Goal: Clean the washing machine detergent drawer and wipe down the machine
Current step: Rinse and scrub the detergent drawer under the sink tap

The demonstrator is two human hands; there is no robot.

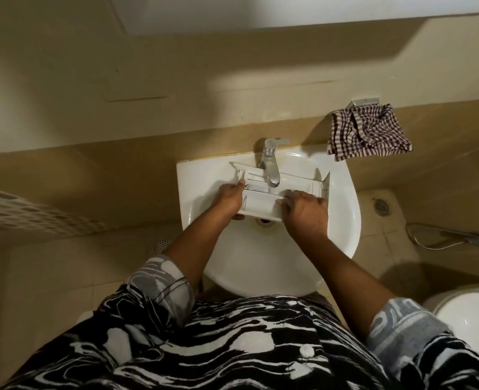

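The white plastic detergent drawer [263, 202] lies across the white sink [342, 220], under the chrome tap [272, 164]. A thin stream of water seems to fall from the spout into the drawer. My left hand [228, 199] grips the drawer's left end, thumb on its top edge. My right hand [305, 209] holds the drawer's near right side, fingers curled over the front wall. The drawer's front panel points right, near the sink's right rim. The washing machine is not in view.
A checked cloth [369, 133] hangs from a chrome holder [363, 102] on the tiled wall, right of the tap. A toilet [469, 313] stands at the lower right. A hose [443, 237] and floor drain [381, 206] lie on the right floor. A perforated basket [35, 215] is at left.
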